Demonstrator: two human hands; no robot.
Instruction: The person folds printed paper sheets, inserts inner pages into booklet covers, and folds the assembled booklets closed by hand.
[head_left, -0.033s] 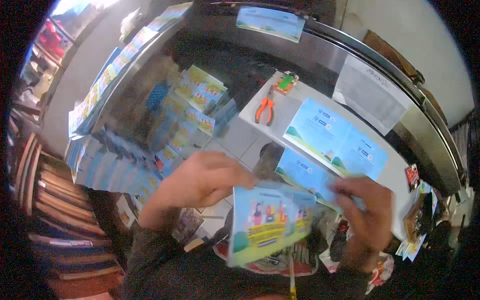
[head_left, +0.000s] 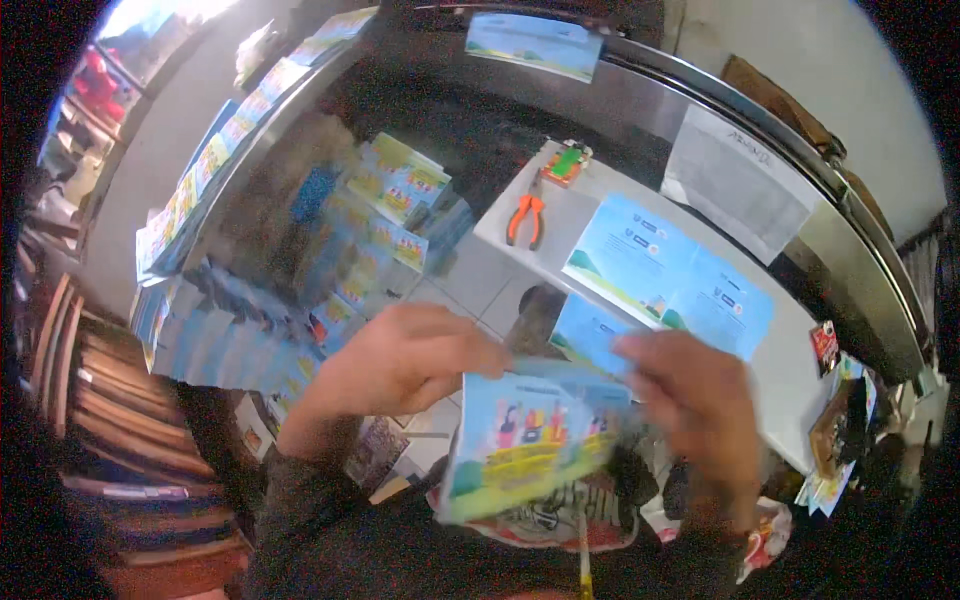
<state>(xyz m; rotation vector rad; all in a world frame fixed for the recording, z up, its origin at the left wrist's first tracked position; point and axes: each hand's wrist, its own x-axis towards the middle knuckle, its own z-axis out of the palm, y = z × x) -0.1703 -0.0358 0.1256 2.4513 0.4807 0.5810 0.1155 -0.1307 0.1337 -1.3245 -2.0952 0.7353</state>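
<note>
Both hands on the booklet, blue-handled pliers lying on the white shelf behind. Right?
Not quite: the pliers have orange handles, not blue, as the head view shows. The rest holds: left hand and right hand both hold the booklet, and the pliers lie on the white shelf behind.

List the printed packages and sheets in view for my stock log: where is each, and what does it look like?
Flat carton: between left hand and right hand, blue with yellow band and small figures.
Open sheet: flat on white table, pale blue, green corner.
Carton stacks: left of table, blue and yellow.
White paper: against metal counter, rectangular.
Blue leaflet: top, on counter edge.
</note>
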